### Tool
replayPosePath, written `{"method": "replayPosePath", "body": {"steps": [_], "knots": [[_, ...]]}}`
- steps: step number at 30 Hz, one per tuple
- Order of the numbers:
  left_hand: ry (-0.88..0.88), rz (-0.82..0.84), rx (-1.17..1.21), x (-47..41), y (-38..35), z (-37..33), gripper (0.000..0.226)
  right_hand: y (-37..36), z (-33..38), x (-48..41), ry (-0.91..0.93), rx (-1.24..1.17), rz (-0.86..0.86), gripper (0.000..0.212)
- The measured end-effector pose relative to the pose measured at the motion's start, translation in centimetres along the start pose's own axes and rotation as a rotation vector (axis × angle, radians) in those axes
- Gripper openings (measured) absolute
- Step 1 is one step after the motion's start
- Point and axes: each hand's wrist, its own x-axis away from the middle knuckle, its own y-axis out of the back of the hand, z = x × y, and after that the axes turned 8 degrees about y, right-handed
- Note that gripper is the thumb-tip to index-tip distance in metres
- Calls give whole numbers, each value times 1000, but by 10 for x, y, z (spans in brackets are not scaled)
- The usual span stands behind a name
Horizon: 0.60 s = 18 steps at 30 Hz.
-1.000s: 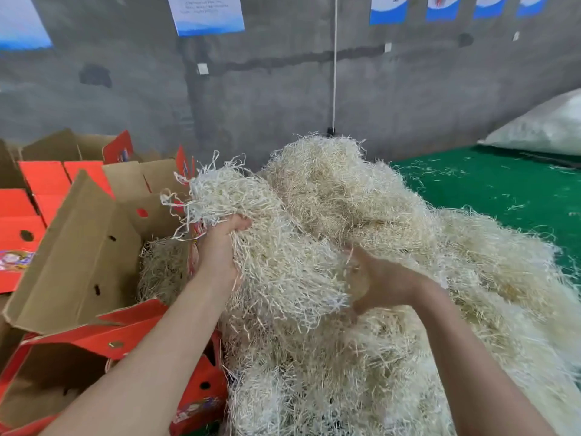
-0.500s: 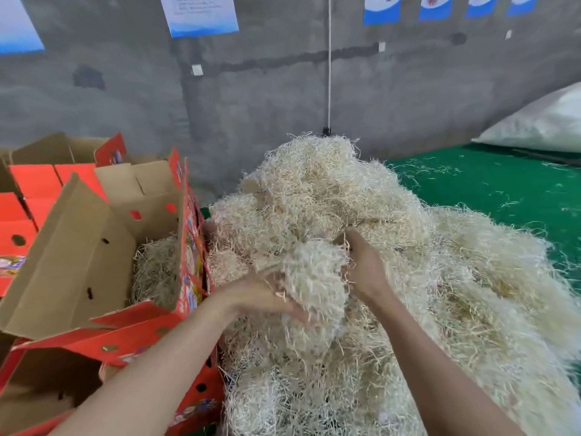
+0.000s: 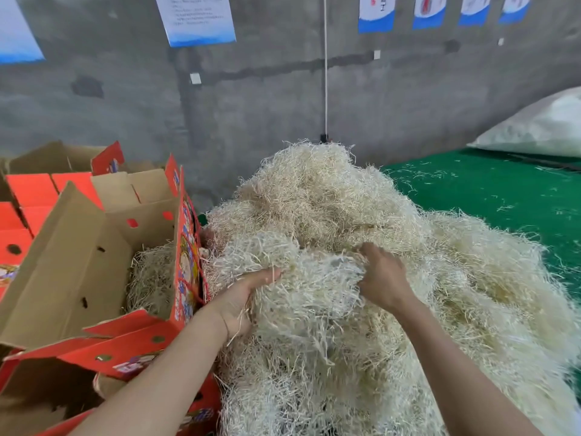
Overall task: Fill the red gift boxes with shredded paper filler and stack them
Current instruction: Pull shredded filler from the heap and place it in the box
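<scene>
Gripping is logged: shredded paper filler clump (image 3: 314, 287) clutched by left hand (image 3: 242, 297) and right hand (image 3: 382, 278) | clump held atop the pile (image 3: 314, 190) | red gift box (image 3: 184, 253), partly filled, set just left.

**Shredded paper filler** (image 3: 330, 196): thin cream strands, loose and tangled, in one large heap on the green surface (image 3: 487, 196), just right of the boxes. Stray strands lie scattered beyond it. A clump (image 3: 314, 284) is bunched together at the heap's near side.

**Nearest red gift box** (image 3: 184, 265): upright and open, flaps raised. Printed red outside, plain brown card inside with small holes. Its right wall touches the heap, and a shallow bed of filler lies in its bottom.

**Further red gift boxes** (image 3: 31, 190): behind at left, open, set close together.
</scene>
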Motion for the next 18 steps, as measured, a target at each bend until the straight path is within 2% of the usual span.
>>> {"method": "replayPosePath", "body": {"steps": [3, 4, 6, 7, 9, 10, 12, 15, 18], "knots": [[-102, 44, 157, 4, -4, -4, 52, 15, 27, 7, 219, -321, 80, 67], [-155, 40, 205, 4, -4, -5, 48, 14, 34, 12, 269, -359, 97, 62], [-254, 48, 327, 6, -4, -12, 62, -3, 38, 20, 306, -192, 151, 36], [-289, 64, 393, 8, -6, -16, 73, -15, 36, 23, 283, -49, 221, 30], [-334, 83, 480, 12, -9, -27, 86, -37, 22, 27, 229, 171, 333, 34], [-344, 62, 501, 15, -10, -31, 88, -46, 13, 28, 211, 195, 344, 33], [-336, -26, 508, 18, -10, -34, 89, -51, -2, 28, 180, 167, 332, 37], [-332, -55, 525, 20, -8, -31, 77, -44, -17, 24, 106, 84, 366, 44], [-379, -85, 477, 26, -7, -32, 87, -38, -23, 28, 50, 178, 473, 55]]}}
